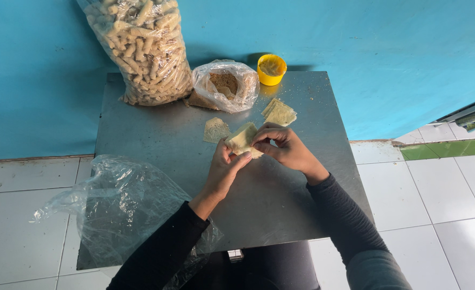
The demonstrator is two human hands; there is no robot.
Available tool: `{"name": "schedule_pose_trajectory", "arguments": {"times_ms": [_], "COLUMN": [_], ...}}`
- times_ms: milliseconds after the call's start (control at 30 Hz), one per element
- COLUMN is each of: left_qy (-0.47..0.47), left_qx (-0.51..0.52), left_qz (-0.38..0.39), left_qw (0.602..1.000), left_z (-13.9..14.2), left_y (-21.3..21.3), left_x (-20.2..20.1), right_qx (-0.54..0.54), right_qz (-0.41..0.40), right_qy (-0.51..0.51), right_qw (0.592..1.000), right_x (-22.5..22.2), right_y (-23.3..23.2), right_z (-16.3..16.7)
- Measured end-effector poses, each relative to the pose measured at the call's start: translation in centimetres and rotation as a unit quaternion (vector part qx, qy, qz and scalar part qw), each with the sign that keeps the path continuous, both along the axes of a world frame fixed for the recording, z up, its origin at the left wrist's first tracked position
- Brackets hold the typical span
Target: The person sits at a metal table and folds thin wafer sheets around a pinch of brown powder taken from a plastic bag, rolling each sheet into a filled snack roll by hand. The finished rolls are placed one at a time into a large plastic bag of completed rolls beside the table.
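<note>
Above the metal table [141, 134], the left hand [224, 169] and right hand [286, 147] together pinched a pale dough wrapper [243, 138], seemingly thin, soft and tearable, best held lightly by its edges.

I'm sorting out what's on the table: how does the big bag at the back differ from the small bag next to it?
The big bag stands tall, packed with pale stick-shaped snacks; the small bag sits low and slumped, holding a little brown crumbly stuff. The big bag runs out of view at the top; the small bag shows whole. Both are clear plastic on the metal table.
</note>
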State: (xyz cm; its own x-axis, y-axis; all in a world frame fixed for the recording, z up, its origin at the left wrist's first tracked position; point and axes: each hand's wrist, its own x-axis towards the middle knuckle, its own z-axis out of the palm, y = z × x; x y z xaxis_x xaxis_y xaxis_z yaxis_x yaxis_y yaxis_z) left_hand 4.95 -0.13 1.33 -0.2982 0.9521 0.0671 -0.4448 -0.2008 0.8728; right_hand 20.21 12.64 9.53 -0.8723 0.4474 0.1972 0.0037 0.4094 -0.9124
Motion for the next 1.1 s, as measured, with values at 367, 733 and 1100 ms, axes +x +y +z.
{"name": "schedule_pose_trajectory", "arguments": {"times_ms": [367, 733, 1100], "left_qy": [0.008, -0.011, 0.049], "left_qx": [0.012, -0.007, -0.046], "left_qz": [0.019, 0.004, 0.073], "left_qw": [1.000, 1.000, 0.995], "left_z": [-0.9, -2.0, -0.6], "left_y": [0.4, 0.7, 0.1], "left_x": [0.2, 0.1, -0.1], "right_qx": [0.112, 0.110, 0.283], "right_qz": [-0.028, -0.066, -0.112], "right_qy": [-0.014, -0.003, 0.030], "right_qw": [0.993, 0.992, 0.952], "right_x": [-0.5, -0.7, -1.7], "right_y": [-0.9, -1.1, -3.0], "right_z": [0.4, -0.6, -1.8]}}
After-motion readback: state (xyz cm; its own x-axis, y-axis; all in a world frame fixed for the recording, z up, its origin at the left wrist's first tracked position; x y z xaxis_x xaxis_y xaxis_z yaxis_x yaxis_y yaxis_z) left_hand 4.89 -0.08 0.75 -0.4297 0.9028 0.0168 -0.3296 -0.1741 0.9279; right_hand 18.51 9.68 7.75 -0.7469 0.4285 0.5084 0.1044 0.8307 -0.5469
